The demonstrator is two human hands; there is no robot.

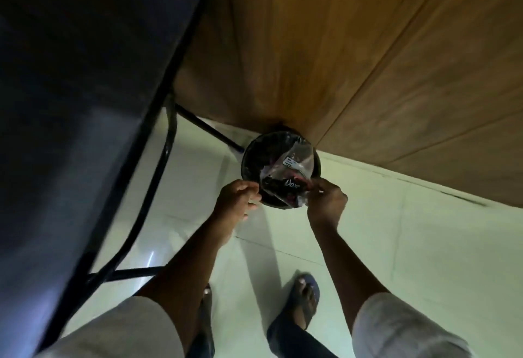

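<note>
A clear plastic bag with a white label and dark contents hangs over a round black waste bin on the floor. My right hand pinches the bag's lower right corner between thumb and fingers. My left hand is at the bag's lower left edge with its fingers curled; its fingertips seem to pinch the plastic, though the blur hides the contact. The bin is lined with a dark bag and stands against a wooden wall.
A dark table with black metal legs fills the left side. A wooden panelled wall runs behind the bin. The floor is pale tile. My feet in slippers stand below my arms.
</note>
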